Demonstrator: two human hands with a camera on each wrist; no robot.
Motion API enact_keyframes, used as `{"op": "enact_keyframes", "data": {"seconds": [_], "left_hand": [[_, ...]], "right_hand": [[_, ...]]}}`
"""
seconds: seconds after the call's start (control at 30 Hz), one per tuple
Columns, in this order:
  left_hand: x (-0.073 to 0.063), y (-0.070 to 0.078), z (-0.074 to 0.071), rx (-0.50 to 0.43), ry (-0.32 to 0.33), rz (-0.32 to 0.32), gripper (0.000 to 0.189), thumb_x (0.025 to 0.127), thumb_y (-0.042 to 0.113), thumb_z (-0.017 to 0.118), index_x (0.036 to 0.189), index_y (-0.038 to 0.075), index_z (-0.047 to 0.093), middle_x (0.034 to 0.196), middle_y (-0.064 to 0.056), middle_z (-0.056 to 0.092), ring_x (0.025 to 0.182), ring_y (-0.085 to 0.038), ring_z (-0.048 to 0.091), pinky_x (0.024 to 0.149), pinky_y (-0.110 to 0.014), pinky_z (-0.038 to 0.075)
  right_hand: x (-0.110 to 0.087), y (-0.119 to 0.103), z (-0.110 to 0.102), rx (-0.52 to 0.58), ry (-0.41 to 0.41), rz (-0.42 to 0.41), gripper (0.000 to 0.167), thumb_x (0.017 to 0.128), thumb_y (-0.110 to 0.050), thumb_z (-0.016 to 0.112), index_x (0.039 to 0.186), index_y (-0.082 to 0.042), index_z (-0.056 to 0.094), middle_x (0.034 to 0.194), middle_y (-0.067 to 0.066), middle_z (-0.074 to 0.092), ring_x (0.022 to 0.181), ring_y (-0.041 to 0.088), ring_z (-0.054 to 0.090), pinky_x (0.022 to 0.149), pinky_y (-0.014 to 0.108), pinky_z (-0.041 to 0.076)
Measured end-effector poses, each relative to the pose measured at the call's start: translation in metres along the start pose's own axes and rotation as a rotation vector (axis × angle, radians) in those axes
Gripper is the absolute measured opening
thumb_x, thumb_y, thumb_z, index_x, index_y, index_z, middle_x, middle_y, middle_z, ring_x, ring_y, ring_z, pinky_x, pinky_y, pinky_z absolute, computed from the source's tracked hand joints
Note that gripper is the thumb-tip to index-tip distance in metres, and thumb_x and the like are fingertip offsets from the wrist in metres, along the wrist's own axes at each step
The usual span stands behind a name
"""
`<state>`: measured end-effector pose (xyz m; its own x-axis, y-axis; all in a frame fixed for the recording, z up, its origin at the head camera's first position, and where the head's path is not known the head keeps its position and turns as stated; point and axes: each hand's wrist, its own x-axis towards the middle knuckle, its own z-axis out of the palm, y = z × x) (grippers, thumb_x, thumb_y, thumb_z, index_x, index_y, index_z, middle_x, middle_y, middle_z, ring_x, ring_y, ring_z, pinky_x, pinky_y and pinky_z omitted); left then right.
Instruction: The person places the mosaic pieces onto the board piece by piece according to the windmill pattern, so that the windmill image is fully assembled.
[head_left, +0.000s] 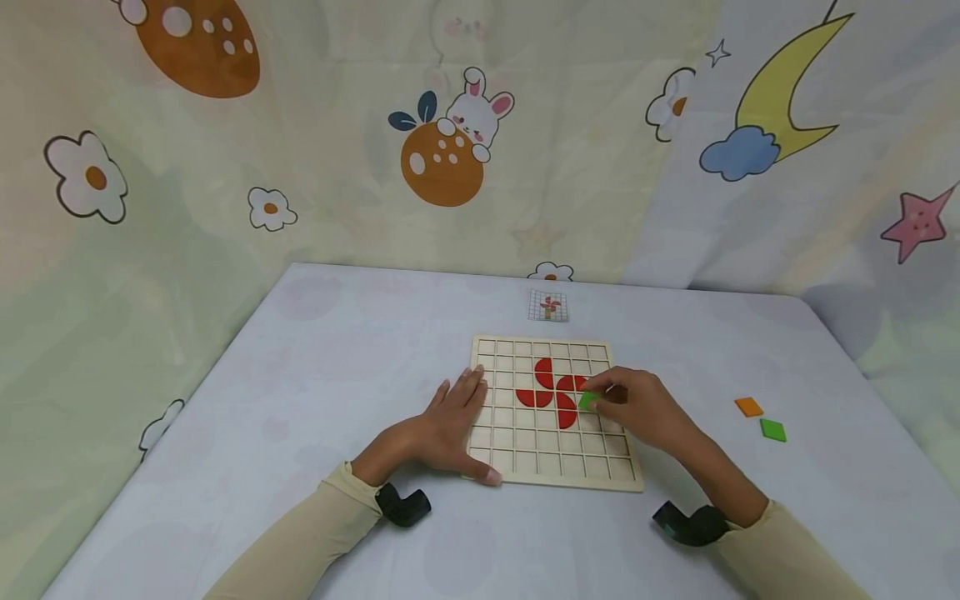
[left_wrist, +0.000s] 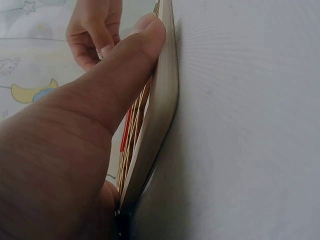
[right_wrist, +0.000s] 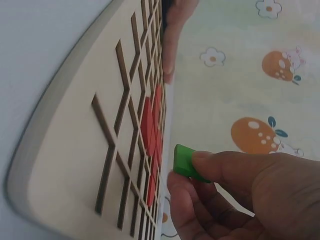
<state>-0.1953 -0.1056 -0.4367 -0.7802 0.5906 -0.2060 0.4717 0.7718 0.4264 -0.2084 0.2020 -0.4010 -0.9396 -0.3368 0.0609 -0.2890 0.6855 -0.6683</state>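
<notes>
A pale wooden grid board (head_left: 555,462) lies on the table, with several red rounded pieces (head_left: 534,398) set in its squares like a pinwheel. My left hand (head_left: 446,425) rests along the board's left side, fingers spread and thumb on the near edge; in the left wrist view the thumb (left_wrist: 145,42) lies over the rim. Over the right part of the board, my right hand (head_left: 637,404) pinches a green tile (head_left: 588,400) between thumb and fingers. The right wrist view shows this green tile (right_wrist: 187,162) held tilted, off the board's surface.
To the right of the board lie an orange tile (head_left: 748,407) and another green tile (head_left: 773,430). Behind the board is a small card (head_left: 548,306) printed with a grid and a red pinwheel. A patterned cloth (head_left: 337,167) hangs around the white table (head_left: 360,333).
</notes>
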Motion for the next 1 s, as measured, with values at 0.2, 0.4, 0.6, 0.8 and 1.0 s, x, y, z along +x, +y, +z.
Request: {"op": "enact_keyframes", "data": {"seconds": [0.2,0.4,0.6,0.8,1.0], "left_hand": [[0.0,-0.001,0.001,0.001,0.005,0.003,0.135,0.067,0.077,0.068,0.155,0.003,-0.002,0.162,-0.011,-0.012,0.146,-0.024,-0.014,0.114,-0.05,-0.003],[0.0,-0.002,0.001,-0.006,0.007,0.007,0.135,0.067,0.077,0.068,0.155,0.003,-0.003,0.162,-0.01,-0.012,0.146,-0.023,-0.014,0.114,-0.05,-0.004],[0.0,-0.001,0.0,0.002,0.008,0.007,0.135,0.067,0.078,0.067,0.155,0.003,-0.002,0.161,-0.01,-0.012,0.146,-0.024,-0.014,0.114,-0.051,-0.003],[0.0,0.0,0.0,-0.003,0.003,-0.004,0.134,0.067,0.078,0.067,0.156,0.004,-0.001,0.162,-0.009,-0.011,0.146,-0.023,-0.014,0.114,-0.051,-0.004],[0.001,-0.001,0.0,0.0,-0.001,-0.01,0.135,0.067,0.078,0.068,0.156,0.004,-0.001,0.162,-0.009,-0.011,0.146,-0.023,-0.014,0.114,-0.05,-0.003]], "right_hand": [[0.007,-0.009,0.008,0.048,-0.061,-0.032,0.019,0.087,0.0,0.07,0.105,-0.003,0.073,0.1,0.004,0.067,0.083,0.019,0.059,0.073,0.031,0.051],[0.011,-0.014,0.017,0.113,-0.119,-0.089,0.021,0.087,0.006,0.066,0.105,-0.003,0.074,0.1,0.003,0.066,0.081,0.017,0.061,0.072,0.029,0.052],[0.015,-0.022,0.027,0.105,-0.152,-0.105,0.021,0.085,0.006,0.069,0.102,-0.005,0.075,0.093,0.0,0.064,0.079,0.015,0.06,0.071,0.027,0.052],[0.018,-0.026,0.031,0.083,-0.18,-0.124,0.02,0.083,0.007,0.07,0.098,-0.006,0.075,0.087,-0.001,0.064,0.076,0.016,0.056,0.067,0.027,0.05],[0.021,-0.025,0.035,0.0,-0.187,-0.106,0.019,0.083,0.003,0.074,0.097,-0.008,0.076,0.087,-0.005,0.063,0.077,0.013,0.055,0.067,0.026,0.049]]}}
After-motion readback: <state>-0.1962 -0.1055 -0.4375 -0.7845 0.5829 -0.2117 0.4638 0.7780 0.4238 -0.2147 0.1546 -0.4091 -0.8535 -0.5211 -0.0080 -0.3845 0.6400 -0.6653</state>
